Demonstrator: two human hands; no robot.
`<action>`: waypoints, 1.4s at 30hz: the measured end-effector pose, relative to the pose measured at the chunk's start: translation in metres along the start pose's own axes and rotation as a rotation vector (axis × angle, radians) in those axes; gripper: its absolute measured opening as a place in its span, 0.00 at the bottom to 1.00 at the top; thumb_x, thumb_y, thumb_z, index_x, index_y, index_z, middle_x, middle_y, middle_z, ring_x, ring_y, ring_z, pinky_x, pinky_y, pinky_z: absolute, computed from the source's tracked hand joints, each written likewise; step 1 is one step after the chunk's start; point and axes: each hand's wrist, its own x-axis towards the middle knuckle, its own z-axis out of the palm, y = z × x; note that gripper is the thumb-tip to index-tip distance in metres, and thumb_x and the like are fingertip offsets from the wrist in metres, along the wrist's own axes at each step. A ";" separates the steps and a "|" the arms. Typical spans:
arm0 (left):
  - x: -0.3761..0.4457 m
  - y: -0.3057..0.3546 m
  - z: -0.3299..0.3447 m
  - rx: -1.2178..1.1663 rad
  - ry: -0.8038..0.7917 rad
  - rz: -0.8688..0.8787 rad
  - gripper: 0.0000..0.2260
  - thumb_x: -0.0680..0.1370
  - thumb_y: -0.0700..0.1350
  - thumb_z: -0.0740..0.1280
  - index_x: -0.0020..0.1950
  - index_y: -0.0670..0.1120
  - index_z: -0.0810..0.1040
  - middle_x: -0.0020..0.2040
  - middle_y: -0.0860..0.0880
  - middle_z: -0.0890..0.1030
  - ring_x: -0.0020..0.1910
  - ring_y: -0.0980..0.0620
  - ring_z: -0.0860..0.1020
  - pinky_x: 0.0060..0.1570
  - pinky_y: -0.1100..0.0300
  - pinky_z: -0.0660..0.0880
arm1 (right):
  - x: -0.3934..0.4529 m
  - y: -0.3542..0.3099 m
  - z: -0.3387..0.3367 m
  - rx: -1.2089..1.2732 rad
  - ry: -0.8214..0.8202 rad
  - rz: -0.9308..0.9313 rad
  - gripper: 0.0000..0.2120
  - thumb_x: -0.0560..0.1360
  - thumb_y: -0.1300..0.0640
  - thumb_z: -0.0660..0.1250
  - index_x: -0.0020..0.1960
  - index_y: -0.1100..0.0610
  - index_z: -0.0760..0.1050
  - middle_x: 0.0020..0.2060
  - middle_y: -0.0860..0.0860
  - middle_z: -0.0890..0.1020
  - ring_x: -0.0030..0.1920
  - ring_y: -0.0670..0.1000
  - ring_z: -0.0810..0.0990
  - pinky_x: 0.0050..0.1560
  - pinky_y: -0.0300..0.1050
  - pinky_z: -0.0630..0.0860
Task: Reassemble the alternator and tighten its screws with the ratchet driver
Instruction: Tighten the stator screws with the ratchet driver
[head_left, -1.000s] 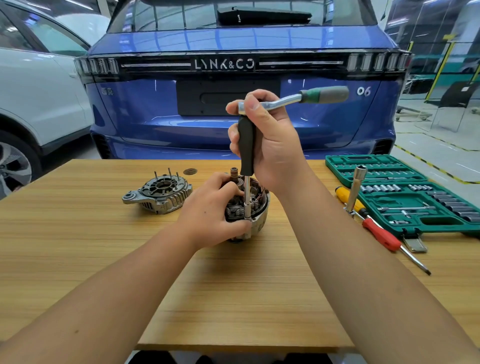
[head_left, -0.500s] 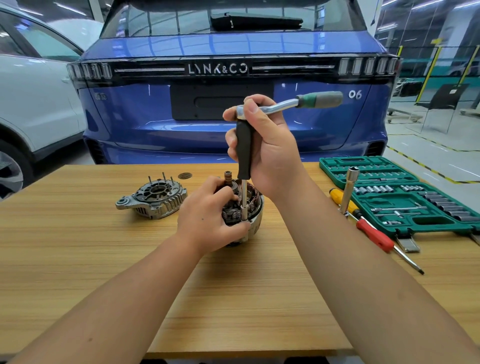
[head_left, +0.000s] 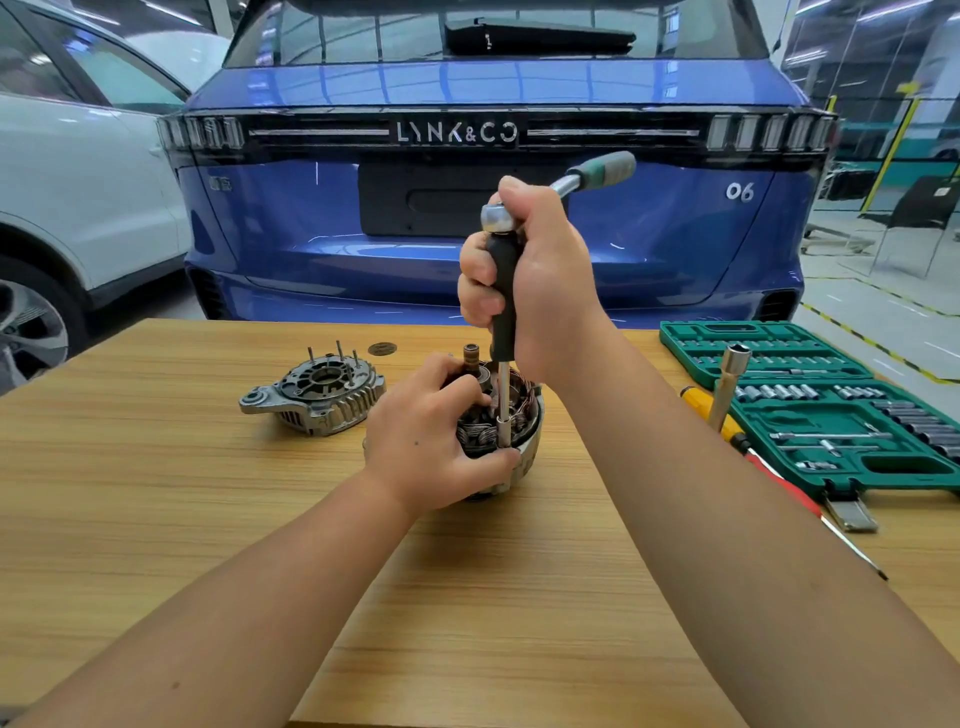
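Blue car (head_left: 322, 218) reads "LYNK&CO", "06"; right hand (head_left: 540, 280) grips ratchet driver (head_left: 503, 306), left hand (head_left: 431, 441) seemingly alternator (head_left: 524, 415).

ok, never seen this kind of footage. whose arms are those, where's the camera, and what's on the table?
There is no robot: these are a person's two bare arms, filmed by one wide-angle camera worn on their head and looking down at the wooden table. The left hand grips the round alternator body with copper windings to steady it. The right hand grips the black upright shaft of the ratchet driver, whose socket tip sits down on the alternator's rim. To the left lies the grey finned alternator cover, not yet fitted. To the right are an open green socket case, a yellow-and-red screwdriver and a silver tube socket. A blue car stands behind.
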 end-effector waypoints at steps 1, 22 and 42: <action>0.000 0.000 0.000 -0.002 0.006 0.004 0.25 0.63 0.67 0.68 0.47 0.48 0.81 0.53 0.51 0.77 0.43 0.47 0.77 0.36 0.58 0.69 | 0.001 0.000 -0.001 0.010 -0.016 0.017 0.23 0.83 0.50 0.54 0.29 0.49 0.66 0.24 0.50 0.68 0.22 0.49 0.62 0.27 0.40 0.59; 0.001 0.000 0.002 -0.044 0.062 0.026 0.24 0.61 0.65 0.69 0.42 0.45 0.80 0.50 0.51 0.77 0.40 0.47 0.76 0.35 0.59 0.69 | 0.019 -0.003 -0.018 0.326 -0.604 0.358 0.14 0.69 0.47 0.64 0.44 0.53 0.61 0.19 0.47 0.63 0.17 0.46 0.57 0.27 0.33 0.55; -0.001 -0.007 -0.007 -0.065 -0.115 0.010 0.27 0.65 0.68 0.66 0.54 0.50 0.82 0.59 0.54 0.73 0.55 0.53 0.75 0.44 0.55 0.75 | 0.016 0.000 -0.010 0.224 -0.575 0.326 0.12 0.72 0.44 0.54 0.44 0.53 0.61 0.19 0.46 0.69 0.17 0.45 0.59 0.26 0.34 0.55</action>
